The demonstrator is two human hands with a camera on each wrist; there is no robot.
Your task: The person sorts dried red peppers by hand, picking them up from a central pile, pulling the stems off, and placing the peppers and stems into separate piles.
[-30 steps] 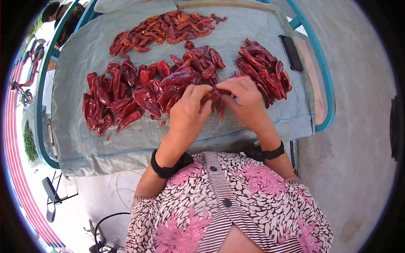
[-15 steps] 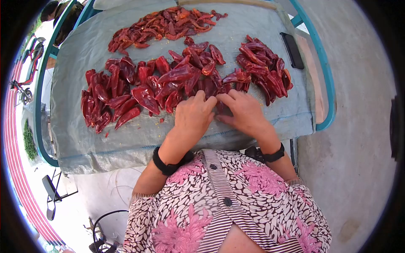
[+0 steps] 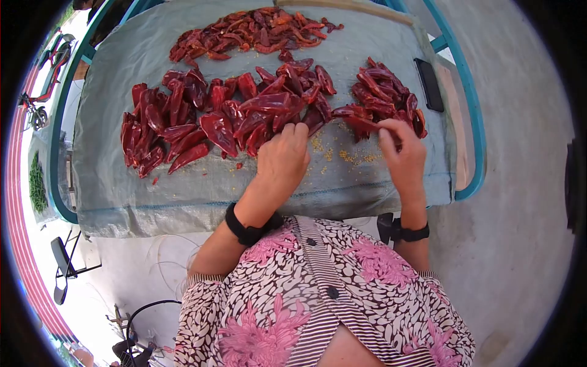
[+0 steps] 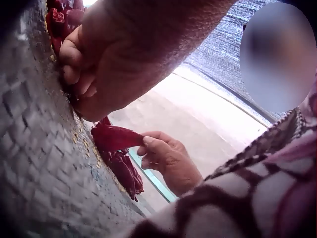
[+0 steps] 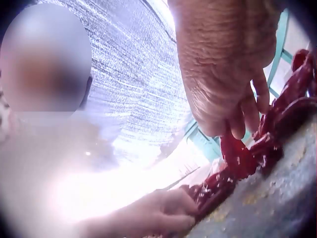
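My right hand [image 3: 405, 153] pinches one end of a dried red chili pepper [image 4: 116, 138] between thumb and fingers, at the near left side of the right pile of chili peppers [image 3: 382, 92]. The pepper also shows below the fingers in the right wrist view. My left hand [image 3: 284, 156] is at the near edge of the wide middle pile of whole chili peppers [image 3: 220, 131]. Its fingers bend down beside the peppers, with the fingertips mostly hidden; I cannot tell whether they grip one.
Yellow seeds [image 3: 351, 157] lie scattered on the grey-green woven sheet [image 3: 183, 205] between the piles. Shrivelled pepper pieces [image 3: 257, 33] are heaped at the far side. A black phone [image 3: 429, 85] lies near the right edge, inside the teal metal frame [image 3: 468, 104].
My hands, together over a pepper before, have parted. The right one has moved right to the right pile with a pepper; the left has shifted slightly forward to the middle pile. Seeds are now uncovered.
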